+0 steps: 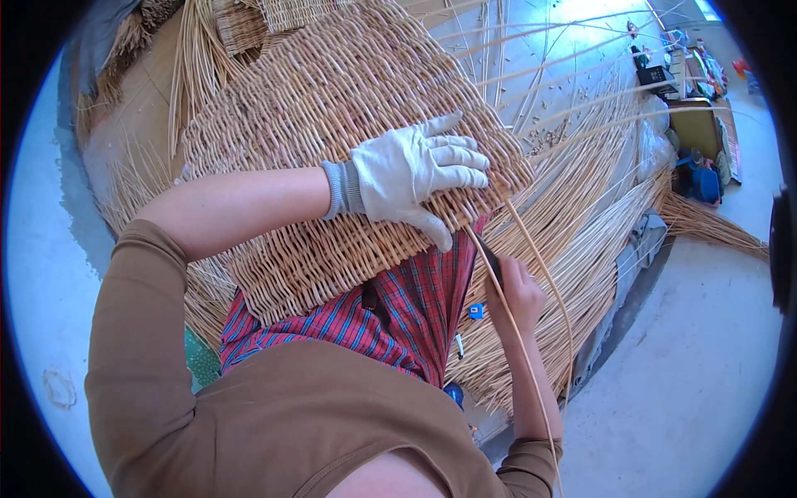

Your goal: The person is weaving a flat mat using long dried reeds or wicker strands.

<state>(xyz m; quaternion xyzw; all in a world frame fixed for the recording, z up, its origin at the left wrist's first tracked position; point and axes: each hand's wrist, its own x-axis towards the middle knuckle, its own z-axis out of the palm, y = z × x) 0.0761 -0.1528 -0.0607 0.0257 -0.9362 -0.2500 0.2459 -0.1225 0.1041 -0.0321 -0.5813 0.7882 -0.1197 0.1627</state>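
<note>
My left hand (419,170) wears a white knit glove and lies with fingers spread on a woven wicker panel (299,100), near its right corner. The panel rests over red plaid cloth (415,315) on my lap. My bare right hand (519,290) is closed round a dark flat tool (488,259) just below that corner; part of the tool is hidden by my fingers. Two long loose canes (540,257) run down from the corner, one passing close by my right hand.
Long reeds (589,191) lie in heaps around me, with bundles (203,75) at upper left. A small blue tape measure (476,310) sits right of my lap. Assorted items and a blue container (706,184) stand at upper right. Pale floor (672,373) surrounds the work mat.
</note>
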